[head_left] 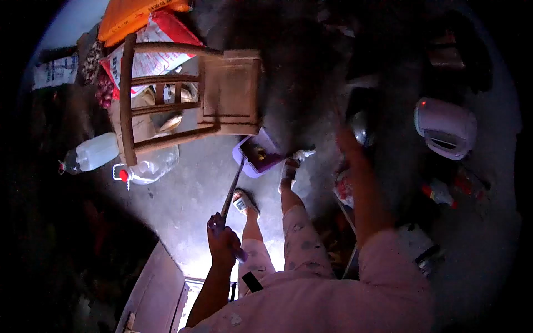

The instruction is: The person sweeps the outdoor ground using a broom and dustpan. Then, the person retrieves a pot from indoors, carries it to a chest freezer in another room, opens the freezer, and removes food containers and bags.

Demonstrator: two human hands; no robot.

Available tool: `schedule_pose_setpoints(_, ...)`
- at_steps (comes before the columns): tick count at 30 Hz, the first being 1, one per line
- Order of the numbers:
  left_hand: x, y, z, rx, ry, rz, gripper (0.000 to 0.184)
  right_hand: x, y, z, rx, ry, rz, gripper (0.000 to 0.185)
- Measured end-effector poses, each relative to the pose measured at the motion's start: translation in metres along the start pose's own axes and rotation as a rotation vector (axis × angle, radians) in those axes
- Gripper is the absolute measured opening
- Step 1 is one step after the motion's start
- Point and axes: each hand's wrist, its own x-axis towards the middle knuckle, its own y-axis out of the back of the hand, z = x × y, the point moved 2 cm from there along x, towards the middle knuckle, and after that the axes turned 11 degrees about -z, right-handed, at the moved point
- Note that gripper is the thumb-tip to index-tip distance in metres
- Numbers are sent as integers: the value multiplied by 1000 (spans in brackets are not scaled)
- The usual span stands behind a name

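Observation:
My left hand is wrapped round the handle of a purple dustpan. The pan lies on the floor ahead of my feet, beside the wooden chair, with small yellowish debris in it. My right arm reaches forward on the right side, and my right hand is dark and smeared, so its fingers cannot be made out. Near it is a shiny rounded object in the shadow.
A wooden chair stands ahead, before red-and-white and orange sacks. Large plastic bottles are at the left. A pale pink appliance with a red light is at the right.

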Motion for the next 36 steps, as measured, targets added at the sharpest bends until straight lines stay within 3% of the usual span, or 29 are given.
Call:
schedule_pose_setpoints(2,0,-10,8,1,48,88,48,57,37,26,193,-31,-214,18)
schedule_pose_setpoints(5,4,-12,12,-31,82,83,49,85,49,43,652,206,-419,17)
schedule_pose_setpoints(7,0,-12,7,-50,67,74,48,37,17,29,970,-243,-451,16)
schedule_pose_setpoints(8,3,-12,7,-63,32,53,46,15,10,18,786,-288,-435,15)
schedule_pose_setpoints(11,6,-10,9,21,-13,55,48,-93,-10,-29,110,-160,-465,16)
schedule_pose_setpoints(14,14,-5,12,-1,22,67,50,-190,28,-74,59,-163,-487,23)
schedule_pose_setpoints(17,17,-2,11,-88,-10,42,47,-209,20,-78,500,-221,-217,25)
schedule_pose_setpoints(19,22,1,9,-67,-31,-24,47,-151,19,-60,-397,125,0,28)
schedule_pose_setpoints(20,25,-2,10,-67,-34,-22,47,-115,0,-36,-874,257,293,31)
schedule_pose_setpoints(21,26,-4,12,-64,-4,6,47,-39,5,-35,-105,141,96,17)
schedule_pose_setpoints(22,26,-5,15,-59,28,41,47,26,1,-27,-366,73,-133,19)
schedule_pose_setpoints(23,24,-7,16,-53,27,57,47,35,76,-53,-185,37,-224,17)
schedule_pose_setpoints(26,24,-5,21,-50,-38,-15,41,68,52,-46,53,-60,-50,21)
schedule_pose_setpoints(30,25,-10,19,-26,-4,72,43,-25,-5,-44,52,-45,-208,24)
schedule_pose_setpoints(31,26,-9,20,-32,-10,62,43,-62,-16,-51,-55,-153,-316,24)
schedule_pose_setpoints(32,28,-5,17,7,-14,48,41,-97,-19,-51,266,-433,-284,28)
schedule_pose_setpoints(33,29,-2,16,46,-17,35,40,-134,17,-64,299,-346,-513,25)
schedule_pose_setpoints(35,32,2,12,32,-37,17,37,-203,92,-98,137,-139,-334,24)
schedule_pose_setpoints(36,32,2,13,22,-55,3,34,-219,87,-98,48,-73,-133,23)
